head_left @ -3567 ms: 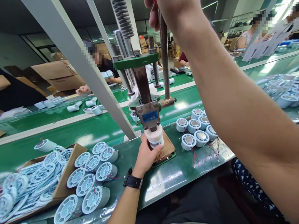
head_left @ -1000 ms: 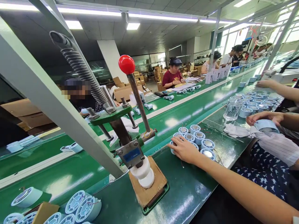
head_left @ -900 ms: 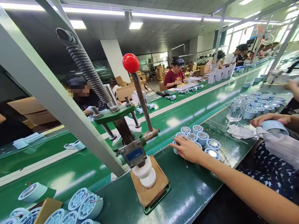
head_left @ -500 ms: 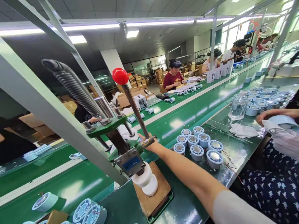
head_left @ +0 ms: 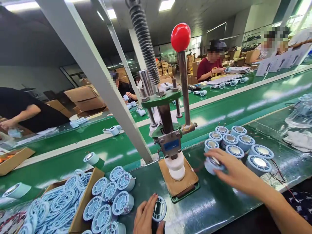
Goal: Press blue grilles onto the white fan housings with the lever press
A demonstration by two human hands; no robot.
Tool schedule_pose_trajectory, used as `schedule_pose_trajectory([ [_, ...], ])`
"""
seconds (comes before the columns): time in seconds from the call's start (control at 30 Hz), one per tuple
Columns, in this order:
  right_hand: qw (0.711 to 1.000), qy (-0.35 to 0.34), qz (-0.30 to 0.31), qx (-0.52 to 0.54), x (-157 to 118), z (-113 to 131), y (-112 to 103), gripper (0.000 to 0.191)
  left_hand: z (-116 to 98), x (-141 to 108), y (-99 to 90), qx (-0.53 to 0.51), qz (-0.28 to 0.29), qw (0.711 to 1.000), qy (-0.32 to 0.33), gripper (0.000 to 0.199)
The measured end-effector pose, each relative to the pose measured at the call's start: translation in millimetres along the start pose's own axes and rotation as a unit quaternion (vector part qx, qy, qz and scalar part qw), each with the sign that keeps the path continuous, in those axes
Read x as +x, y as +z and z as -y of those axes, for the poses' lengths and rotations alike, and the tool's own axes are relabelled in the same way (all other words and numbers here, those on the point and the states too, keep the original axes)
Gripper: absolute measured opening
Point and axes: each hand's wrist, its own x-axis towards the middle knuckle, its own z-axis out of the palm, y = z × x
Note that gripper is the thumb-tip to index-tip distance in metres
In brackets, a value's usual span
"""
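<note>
At the bottom centre, my left hand (head_left: 147,216) is wrapped round a light-blue round part (head_left: 159,209) with a dark centre. My right hand (head_left: 226,167) has its fingers on a blurred light-blue cylinder (head_left: 213,165), at the near left of a group of similar cylinders (head_left: 236,150) with silver centres. Between my hands stands a hand press (head_left: 170,143) with a red-knobbed lever (head_left: 180,37). Its white block (head_left: 175,166) is above a brown base board (head_left: 179,182). Neither hand touches the press.
Left of my left hand are several light-blue cylinders (head_left: 109,191) and a cardboard box (head_left: 85,201) of blue rings. A slanted metal post (head_left: 97,74) rises behind. Beyond runs a green conveyor (head_left: 219,105), with people working across it. A white cloth (head_left: 298,141) lies at the right.
The view has swung left and down. My right hand has left the press lever's pivot and moved to the cylinders. My left hand has come into view with a part.
</note>
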Motion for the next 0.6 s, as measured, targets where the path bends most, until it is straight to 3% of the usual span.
schedule_pose_trajectory([
  [0.07,0.999,-0.016,0.019,0.021,-48,-1,1,0.048,0,1,-0.5,0.013,0.0,1.0,0.014,0.049],
  [0.17,0.998,-0.005,0.045,0.044,-83,3,10,0.051,-4,4,-3.0,0.041,0.001,0.999,0.025,0.049],
  [0.23,0.997,0.023,0.026,0.066,-89,8,17,0.049,-7,5,-5.2,0.046,-0.004,0.999,0.022,0.046],
  [0.43,0.968,0.186,-0.119,0.118,-90,30,44,0.045,-11,-4,-11.5,0.025,-0.041,0.999,0.015,0.044],
  [0.53,0.963,0.192,-0.127,0.139,-89,37,55,0.034,-27,-19,3.8,-0.011,-0.069,0.997,0.043,0.046],
  [0.6,0.96,0.195,-0.12,0.16,-89,37,58,0.033,-52,-30,24.1,-0.068,-0.084,0.993,0.054,0.044],
])
